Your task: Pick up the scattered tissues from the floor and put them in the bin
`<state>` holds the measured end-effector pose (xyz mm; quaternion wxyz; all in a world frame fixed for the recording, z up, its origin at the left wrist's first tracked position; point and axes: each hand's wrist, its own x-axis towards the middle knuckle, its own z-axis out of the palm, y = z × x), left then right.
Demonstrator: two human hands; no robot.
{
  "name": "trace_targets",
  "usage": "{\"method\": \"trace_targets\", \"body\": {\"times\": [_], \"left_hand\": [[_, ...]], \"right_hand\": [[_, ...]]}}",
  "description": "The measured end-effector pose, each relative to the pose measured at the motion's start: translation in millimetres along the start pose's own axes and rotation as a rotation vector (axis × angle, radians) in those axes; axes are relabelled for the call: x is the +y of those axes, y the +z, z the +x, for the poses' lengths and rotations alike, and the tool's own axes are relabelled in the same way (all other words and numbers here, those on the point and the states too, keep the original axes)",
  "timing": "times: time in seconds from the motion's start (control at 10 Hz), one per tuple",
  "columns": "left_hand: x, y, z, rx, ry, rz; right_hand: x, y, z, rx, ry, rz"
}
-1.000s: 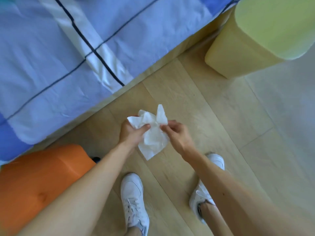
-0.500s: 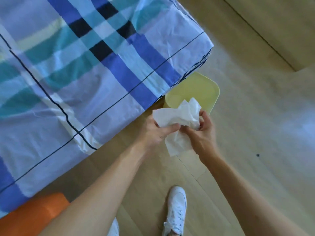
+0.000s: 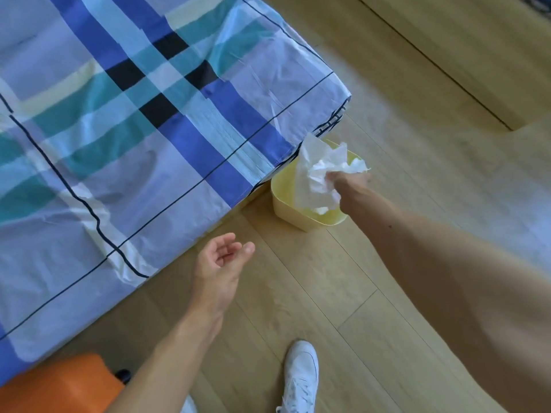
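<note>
A crumpled bunch of white tissues hangs over the open top of a pale yellow bin, gripped in my right hand, which reaches out above the bin. The tissues hide much of the bin's inside. The bin stands on the wooden floor against the corner of the bed. My left hand hovers lower and to the left, near the bed's edge, palm up with fingers loosely apart and nothing in it.
A bed with a blue, teal and white checked cover fills the left side. An orange object sits at the bottom left. My white shoe stands on the wooden floor. A low wooden ledge runs at the top right.
My left hand has let go of the tissues and dropped back toward the bed. My right hand has carried the bunch forward until it hangs over the bin.
</note>
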<state>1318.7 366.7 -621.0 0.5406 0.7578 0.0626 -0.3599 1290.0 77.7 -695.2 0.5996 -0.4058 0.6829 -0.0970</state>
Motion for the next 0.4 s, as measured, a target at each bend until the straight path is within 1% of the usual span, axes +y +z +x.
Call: {"method": "trace_targets", "body": {"times": [0.1, 0.2, 0.3, 0.4], "left_hand": [[-4.6, -7.2, -9.9, 0.035, 0.007, -0.003], [-5.1, -8.2, -23.2, 0.052, 0.012, 0.012], [-5.7, -3.8, -36.5, 0.045, 0.017, 0.010], [3.3, -0.9, -64.4, 0.038, 0.018, 0.042]], "right_hand": [[4.1, -7.7, 3.6, -0.059, 0.038, -0.144], [8.5, -23.2, -5.8, -0.097, 0.049, -0.223], [12.8, -43.1, -21.6, -0.126, -0.006, -0.220], [20.9, -72.3, -52.4, -0.105, -0.001, -0.251]]}}
